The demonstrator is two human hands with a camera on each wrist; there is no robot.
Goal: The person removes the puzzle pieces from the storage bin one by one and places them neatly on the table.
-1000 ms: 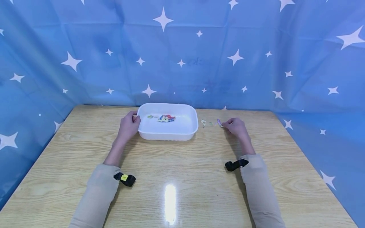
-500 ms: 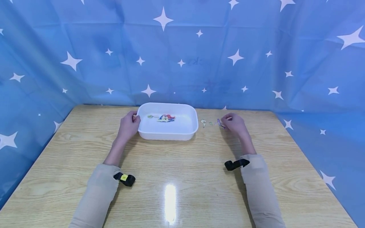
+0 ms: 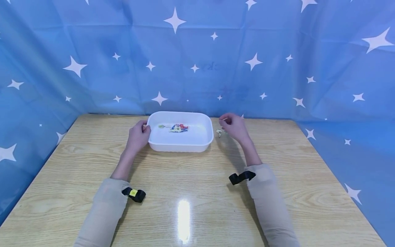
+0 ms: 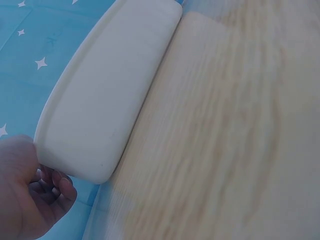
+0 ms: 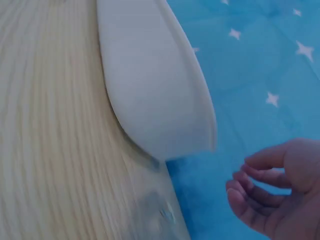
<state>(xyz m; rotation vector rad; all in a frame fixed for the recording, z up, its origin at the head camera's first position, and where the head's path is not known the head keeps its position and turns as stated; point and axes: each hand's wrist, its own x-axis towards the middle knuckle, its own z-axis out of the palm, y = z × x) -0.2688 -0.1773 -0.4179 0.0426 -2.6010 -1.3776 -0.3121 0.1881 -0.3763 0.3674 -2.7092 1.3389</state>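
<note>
A white plastic basin (image 3: 182, 148) stands near the table's back edge, with several small colourful flat pieces (image 3: 179, 128) inside. My left hand (image 3: 139, 135) grips its left end; in the left wrist view that hand's fingers (image 4: 65, 192) curl under the rim. Raised just right of the basin, my right hand (image 3: 236, 127) has thumb and forefinger together, as if pinching the small purple-edged flat piece, which can hardly be made out. In the right wrist view, its fingers (image 5: 250, 197) are bent near the basin's end. A pale flat piece (image 3: 219, 132) lies on the table beneath them.
The wooden table (image 3: 197, 185) reaches back to a blue curtain (image 3: 185, 51) with white stars. Another tiny piece (image 3: 226, 132) lies partly hidden by the right hand. Both wrists carry black straps with cameras.
My right hand has lifted from the purple-edged piece's spot and moved left toward the basin. That piece no longer shows on the table. My left hand and the basin have stayed put.
</note>
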